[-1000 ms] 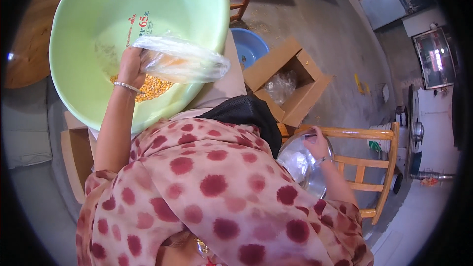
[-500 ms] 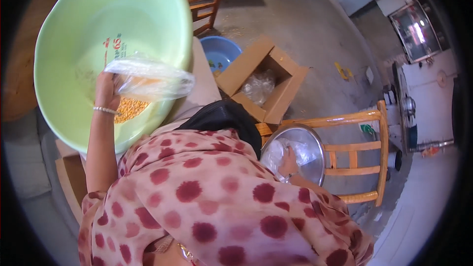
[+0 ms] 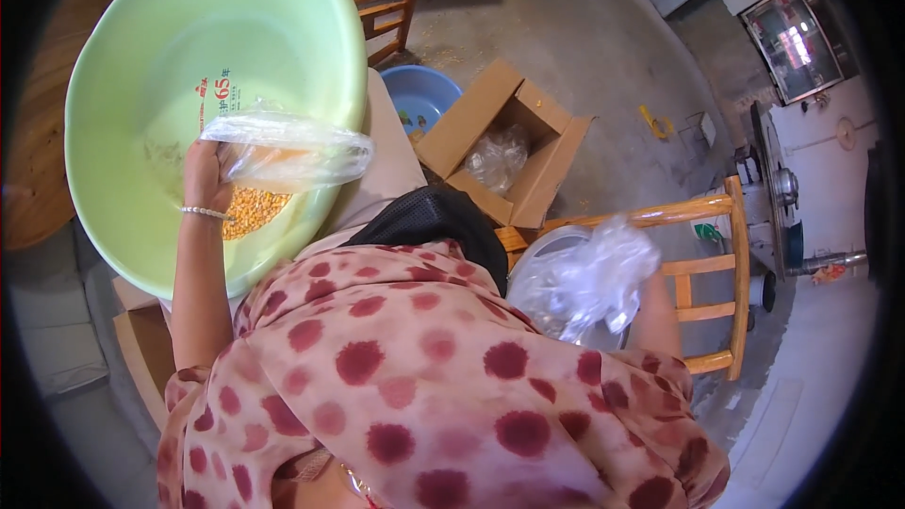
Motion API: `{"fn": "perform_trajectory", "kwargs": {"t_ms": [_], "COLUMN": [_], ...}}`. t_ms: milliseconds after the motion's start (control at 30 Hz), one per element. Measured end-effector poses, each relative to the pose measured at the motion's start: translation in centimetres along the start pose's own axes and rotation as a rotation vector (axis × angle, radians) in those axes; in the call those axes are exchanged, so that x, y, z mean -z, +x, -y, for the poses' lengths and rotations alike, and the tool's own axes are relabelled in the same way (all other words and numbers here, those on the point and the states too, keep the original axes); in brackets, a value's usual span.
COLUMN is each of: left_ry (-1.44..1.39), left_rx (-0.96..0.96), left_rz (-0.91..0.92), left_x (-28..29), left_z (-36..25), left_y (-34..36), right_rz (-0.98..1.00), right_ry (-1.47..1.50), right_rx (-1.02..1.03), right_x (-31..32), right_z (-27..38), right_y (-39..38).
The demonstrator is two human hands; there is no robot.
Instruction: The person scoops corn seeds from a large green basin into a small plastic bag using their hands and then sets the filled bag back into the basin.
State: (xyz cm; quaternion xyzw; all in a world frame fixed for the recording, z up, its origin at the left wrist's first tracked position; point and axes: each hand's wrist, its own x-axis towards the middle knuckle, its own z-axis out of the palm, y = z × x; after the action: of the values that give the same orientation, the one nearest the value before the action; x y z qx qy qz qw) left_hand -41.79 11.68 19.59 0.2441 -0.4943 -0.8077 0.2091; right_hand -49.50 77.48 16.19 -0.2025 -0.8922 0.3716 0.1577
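My left hand (image 3: 204, 174) is closed on the edge of a clear plastic bag (image 3: 297, 151). That bag lies sideways over the inside of a large light-green basin (image 3: 118, 123), with something yellowish showing through it. Yellow corn kernels (image 3: 253, 213) lie in the basin's near side, just below the bag. On my right, my right hand (image 3: 652, 294) lifts a bunch of crumpled clear plastic bags (image 3: 594, 273) above a round metal bowl (image 3: 554, 238). The bunch hides most of that hand's fingers and much of the bowl.
A wooden chair (image 3: 735, 273) stands behind the bowl on the right. Ahead, an open cardboard box (image 3: 471, 123) holds crumpled clear plastic (image 3: 500, 155). Beside it is a blue basin (image 3: 424, 90). Another wooden chair (image 3: 410, 5) stands farther off, and another cardboard box (image 3: 141, 349) is at lower left.
My right hand has risen out of the metal bowl and moved right, bringing up the bunch of plastic bags. My left hand and its bag have hardly moved.
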Motion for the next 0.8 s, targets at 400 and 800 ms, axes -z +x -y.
{"fn": "perform_trajectory", "kwargs": {"t_ms": [400, 800], "left_ry": [0.023, -0.01], "left_rx": [0.013, 0.049], "left_rz": [-0.047, -0.054], "left_x": [-2.1, 0.7], "left_z": [-0.8, 0.0], "left_y": [-1.7, -0.9], "right_rz": [-0.028, 0.127], "right_ry": [0.688, -0.298], "right_rx": [0.185, 0.123], "right_x": [-3.0, -19.8], "right_z": [14.3, 11.8], "right_y": [9.6, 8.0]}}
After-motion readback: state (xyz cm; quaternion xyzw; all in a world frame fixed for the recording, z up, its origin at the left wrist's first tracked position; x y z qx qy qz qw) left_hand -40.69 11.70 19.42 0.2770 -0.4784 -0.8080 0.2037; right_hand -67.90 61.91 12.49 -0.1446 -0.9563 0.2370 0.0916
